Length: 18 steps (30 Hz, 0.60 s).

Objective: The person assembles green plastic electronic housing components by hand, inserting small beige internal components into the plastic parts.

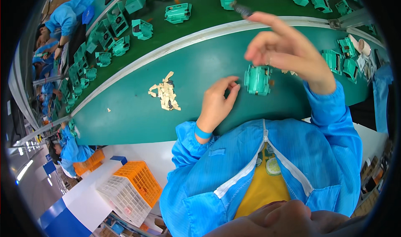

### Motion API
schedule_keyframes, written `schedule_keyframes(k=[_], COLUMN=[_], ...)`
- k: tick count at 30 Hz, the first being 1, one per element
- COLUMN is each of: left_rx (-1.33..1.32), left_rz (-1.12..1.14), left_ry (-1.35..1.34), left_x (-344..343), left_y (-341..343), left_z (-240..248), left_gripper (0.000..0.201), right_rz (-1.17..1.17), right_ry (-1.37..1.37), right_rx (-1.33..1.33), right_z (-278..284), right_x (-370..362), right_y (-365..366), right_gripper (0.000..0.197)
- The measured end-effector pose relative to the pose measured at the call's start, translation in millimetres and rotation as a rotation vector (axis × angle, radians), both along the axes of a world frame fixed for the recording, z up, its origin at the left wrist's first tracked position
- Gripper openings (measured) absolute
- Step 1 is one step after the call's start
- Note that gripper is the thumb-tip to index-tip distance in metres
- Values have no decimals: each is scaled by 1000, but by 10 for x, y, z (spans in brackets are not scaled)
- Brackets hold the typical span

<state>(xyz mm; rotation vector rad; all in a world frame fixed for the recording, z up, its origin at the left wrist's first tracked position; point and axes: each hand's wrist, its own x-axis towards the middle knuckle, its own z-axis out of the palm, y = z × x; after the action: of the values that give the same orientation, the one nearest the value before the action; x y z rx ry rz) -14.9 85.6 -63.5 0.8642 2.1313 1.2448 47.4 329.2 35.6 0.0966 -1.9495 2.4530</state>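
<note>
A small green plastic housing point(257, 80) sits on the green work table, between my two hands. Left of it, my left hand point(219, 101) rests near the table top, thumb and index finger apart, holding nothing visible. My right hand point(288, 53) is raised above and to the right of the housing, slightly blurred. Its index finger stretches out to the left, the other fingers are loosely bent and the thumb is apart. Just off the index fingertip is a small blurred dark piece point(242, 10); whether it touches the finger I cannot tell. My palm hides part of the table.
Cream and dark scraps point(167, 96) lie piled left of my left hand. More green housings point(333, 61) stand at the right, beside tape rolls point(364, 48). Beyond a pale rail point(179, 40), a green belt point(200, 7) carries several housings. Co-workers point(69, 17) are at the left; crates point(140, 180) stand below.
</note>
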Motion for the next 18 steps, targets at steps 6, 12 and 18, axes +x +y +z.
schedule_keyframes(k=[6, 12, 18], left_rx=[199, -3, -188], left_rz=[-300, -452, -270], left_ry=[411, 604, 625], left_x=[-67, -67, 200], left_y=[302, 622, 330], left_z=[77, 85, 381], left_gripper=[63, 73, 72], right_rz=[50, 31, 74], right_ry=[35, 139, 270], right_rx=[-415, -563, -730], right_z=[447, 418, 270], right_x=[488, 497, 1193], right_y=[-595, -638, -456], right_gripper=[99, 87, 78])
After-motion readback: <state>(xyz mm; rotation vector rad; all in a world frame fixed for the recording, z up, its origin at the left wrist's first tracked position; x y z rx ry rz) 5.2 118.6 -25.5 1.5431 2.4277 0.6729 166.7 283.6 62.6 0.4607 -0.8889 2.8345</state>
